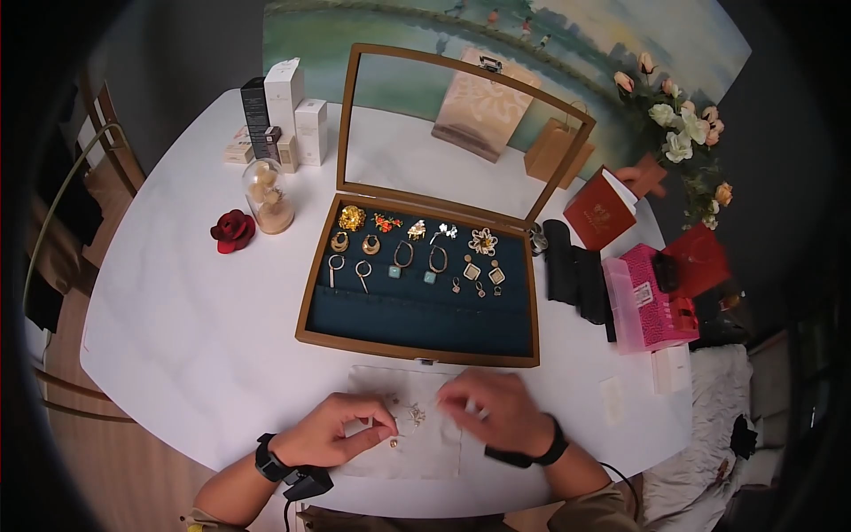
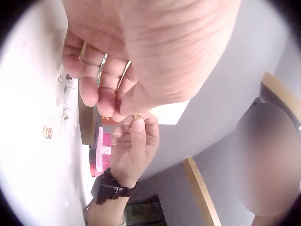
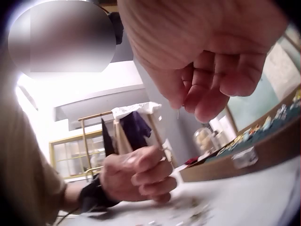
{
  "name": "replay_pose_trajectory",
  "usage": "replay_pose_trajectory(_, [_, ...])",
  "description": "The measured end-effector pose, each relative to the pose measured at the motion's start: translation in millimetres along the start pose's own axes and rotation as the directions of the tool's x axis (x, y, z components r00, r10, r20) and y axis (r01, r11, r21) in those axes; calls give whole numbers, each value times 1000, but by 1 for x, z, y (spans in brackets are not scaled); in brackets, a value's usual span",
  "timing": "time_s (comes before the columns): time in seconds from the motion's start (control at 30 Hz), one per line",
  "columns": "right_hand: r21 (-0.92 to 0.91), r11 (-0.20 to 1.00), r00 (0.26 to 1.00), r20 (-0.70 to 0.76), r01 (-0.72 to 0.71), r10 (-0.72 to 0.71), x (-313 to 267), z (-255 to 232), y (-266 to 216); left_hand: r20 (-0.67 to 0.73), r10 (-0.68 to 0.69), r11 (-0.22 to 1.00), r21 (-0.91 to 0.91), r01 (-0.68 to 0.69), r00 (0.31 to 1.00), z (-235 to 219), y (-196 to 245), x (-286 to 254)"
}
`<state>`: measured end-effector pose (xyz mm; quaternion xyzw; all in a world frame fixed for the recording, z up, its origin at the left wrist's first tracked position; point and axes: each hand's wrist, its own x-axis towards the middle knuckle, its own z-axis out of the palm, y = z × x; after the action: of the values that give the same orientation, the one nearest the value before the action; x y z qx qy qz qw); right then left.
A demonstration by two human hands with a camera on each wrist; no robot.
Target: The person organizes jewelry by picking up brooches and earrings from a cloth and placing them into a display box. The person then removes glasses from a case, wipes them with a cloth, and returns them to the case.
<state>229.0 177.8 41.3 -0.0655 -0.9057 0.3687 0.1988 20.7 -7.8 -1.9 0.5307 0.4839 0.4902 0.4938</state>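
My right hand (image 1: pixel 492 412) is raised over the right side of a pale cloth (image 1: pixel 363 465) and pinches a small gold earring (image 2: pixel 138 117) between thumb and finger. A thin pin (image 3: pixel 178 113) sticks down from those fingertips in the right wrist view. Over the cloth's left side, my left hand (image 1: pixel 341 430) has its fingers bent and its thumb tip close to the index finger; I cannot tell whether something small is between them. A gold ring-shaped piece (image 2: pixel 47 132) lies on the cloth below it, beside a small cluster of jewellery (image 1: pixel 414 415).
Behind the cloth an open wooden display case (image 1: pixel 417 357) shows rows of earrings and brooches on dark fabric, its glass lid raised. Boxes (image 1: pixel 285 97), a glass dome (image 1: pixel 269 199) and a red rose (image 1: pixel 232 230) stand left. Black rolls (image 1: pixel 558 262) and a pink box (image 1: pixel 651 297) lie right.
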Motion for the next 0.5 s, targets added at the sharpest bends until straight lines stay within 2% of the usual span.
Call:
replay_pose_trajectory(0.07, [-98, 984, 983, -119, -151, 139, 6, -27, 11, -32, -40, 999, 26, 41, 999, -1, 1, 0])
replay_pose_trajectory(0.1, [-157, 970, 971, -181, -188, 159, 8, -39, 18, -31, -36, 999, 25, 37, 999, 0, 1, 0])
replay_pose_trajectory(0.2, [-275, 936, 938, -325, -218, 123, 9, -70, 43, -60, -57, 998, -21, 55, 997, 0, -2, -1])
replay_pose_trajectory(0.23, [-293, 925, 924, -360, -242, 128, 8, -76, 49, -65, -25, 998, 48, 28, 998, -1, -5, -1])
replay_pose_trajectory(0.3, [-305, 919, 915, -385, -251, 122, 7, -85, 53, -68, 3, 993, 117, 5, 998, -2, -7, 0])
replay_pose_trajectory(0.37, [-320, 910, 914, -386, -262, 127, 5, -90, 56, -85, 146, 950, 289, -116, 986, -5, -5, 1])
replay_pose_trajectory(0.4, [-329, 908, 918, -377, -258, 124, 3, -89, 59, -95, 117, 955, 285, -85, 989, -6, -3, -1])
replay_pose_trajectory(0.47, [-341, 894, 910, -386, -292, 150, 3, -86, 59, -89, 175, 946, 292, -142, 980, -7, -1, 2])
replay_pose_trajectory(0.5, [-348, 896, 916, -376, -276, 136, 3, -84, 59, -133, 126, 963, 255, -89, 983, -3, 4, 1])
